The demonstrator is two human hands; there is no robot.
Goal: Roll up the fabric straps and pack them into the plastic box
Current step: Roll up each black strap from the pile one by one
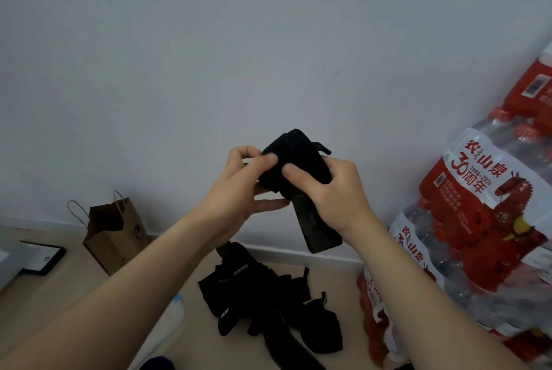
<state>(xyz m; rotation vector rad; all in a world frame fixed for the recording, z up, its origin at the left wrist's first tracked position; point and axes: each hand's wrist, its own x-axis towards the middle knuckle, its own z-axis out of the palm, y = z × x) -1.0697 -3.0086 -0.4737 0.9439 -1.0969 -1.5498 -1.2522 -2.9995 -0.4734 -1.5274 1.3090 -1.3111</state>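
Note:
Both my hands hold one black fabric strap (294, 157) up in front of the wall. Its top part is wound into a roll and a loose flat tail (316, 229) hangs down below. My left hand (245, 187) pinches the roll's left side between thumb and fingers. My right hand (331, 193) grips the roll from the right, thumb on the front. A heap of more black straps (268, 301) lies on the floor below. The plastic box is hard to make out; a whitish plastic thing (167, 328) shows under my left forearm.
A brown paper bag (116, 238) stands by the wall at the left, with a dark flat frame (44, 256) beside it. Shrink-wrapped packs of red-labelled water bottles (478, 214) are stacked at the right. The floor is light wood.

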